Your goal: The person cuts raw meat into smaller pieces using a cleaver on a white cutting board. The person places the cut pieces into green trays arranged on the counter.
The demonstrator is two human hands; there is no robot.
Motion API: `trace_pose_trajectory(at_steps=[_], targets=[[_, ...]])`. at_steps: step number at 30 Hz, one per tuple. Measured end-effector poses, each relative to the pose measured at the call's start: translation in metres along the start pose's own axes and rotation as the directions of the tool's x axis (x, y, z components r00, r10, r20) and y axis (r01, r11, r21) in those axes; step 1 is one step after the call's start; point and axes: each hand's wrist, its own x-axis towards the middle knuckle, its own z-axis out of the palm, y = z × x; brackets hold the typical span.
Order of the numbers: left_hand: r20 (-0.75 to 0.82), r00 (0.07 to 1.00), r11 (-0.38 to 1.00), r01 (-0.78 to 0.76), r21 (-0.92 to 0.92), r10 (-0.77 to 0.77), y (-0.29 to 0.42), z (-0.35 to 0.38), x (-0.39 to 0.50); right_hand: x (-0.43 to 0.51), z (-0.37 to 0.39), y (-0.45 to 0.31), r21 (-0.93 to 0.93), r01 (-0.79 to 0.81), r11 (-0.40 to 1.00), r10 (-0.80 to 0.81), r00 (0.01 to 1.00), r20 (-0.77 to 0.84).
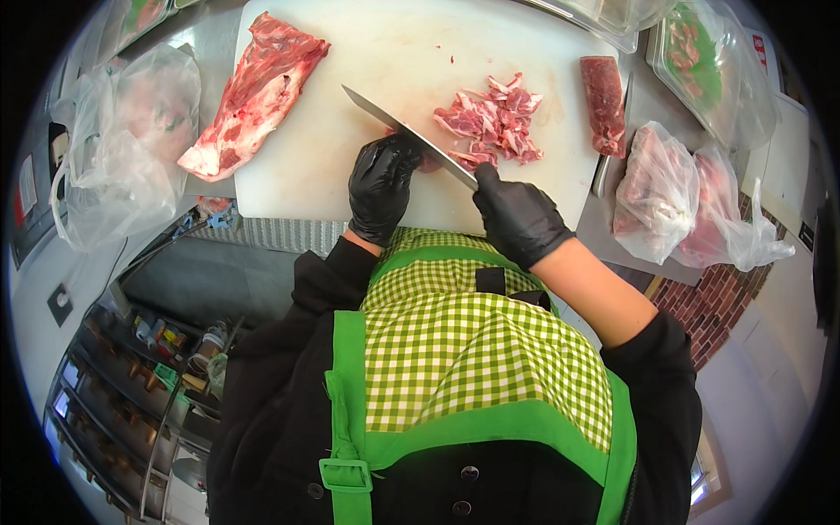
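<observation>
My right hand [522,213], in a black glove, grips the handle of a large kitchen knife [420,141]. Its blade slants up and left across the white cutting board [315,177], past the fingers of my left hand [382,184]. That hand, also gloved in black, is curled over a piece of raw meat [431,164], mostly hidden by the fingers and blade. Just right of the blade lies a loose heap of sliced meat [495,121]. A big slab of raw meat with pale fat [256,98] rests across the board's left edge.
At the board's right edge lies a smaller block of meat [602,105], with another knife [600,176] beside it. Bagged meat [656,193] sits further right, below a clear lidded tray [695,72]. On the left is a filled plastic bag [131,138]. Steel counter [213,72] surrounds the board.
</observation>
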Motion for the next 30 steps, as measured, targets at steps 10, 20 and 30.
trace_pose_trajectory(at_steps=[10, 20, 30], targets=[[-0.003, 0.999, 0.997, -0.037, 0.064, 0.037, 0.004, 0.0, -0.002, 0.064, 0.017, -0.024, 0.028, 0.072, 0.997, -0.069, 0.994, -0.09], [0.058, 0.997, 0.997, -0.054, 0.052, 0.051, 0.008, 0.011, 0.027, -0.019, 0.033, 0.06, 0.014, 0.061, 0.998, -0.05, 0.915, -0.401], [0.106, 0.976, 0.968, -0.206, 0.144, 0.192, -0.007, -0.013, 0.015, -0.025, 0.029, 0.029, -0.045, 0.049, 0.998, -0.06, 0.955, -0.29]])
